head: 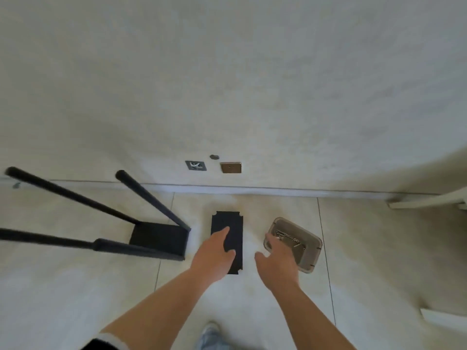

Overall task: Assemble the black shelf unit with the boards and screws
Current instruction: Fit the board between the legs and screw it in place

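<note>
Black board (227,224): lying flat on the floor (252,311) near the wall, between the frame and the tray.
Left hand (214,251): reaching onto the board's near half, fingers over its face and thumb at its right side; whether it is gripping or only pressing, I cannot tell.
Right hand (276,256): hanging over the near-left corner of the tray (312,258), fingers loosely spread, holding nothing I can see.
Screws (290,239): lying loose in the tray, just past the right fingertips.
Frame (156,239): part-built, tipped on its side to the left, three legs pointing away leftward, apart from the board.
Risk, board: being thin and flat on tile, it is likely sliding instead of lifting if pinched from above.
Risk, screws: the right hand is crowding the tray rim, so a knock could be tipping it and scattering screws across the floor.
Risk, frame: resting on its side, it could be rolling or shifting if the board is bumped against it.
Risk, foot: a shoe (211,335) is standing near, so dropped screws could be ending up underfoot.
</note>
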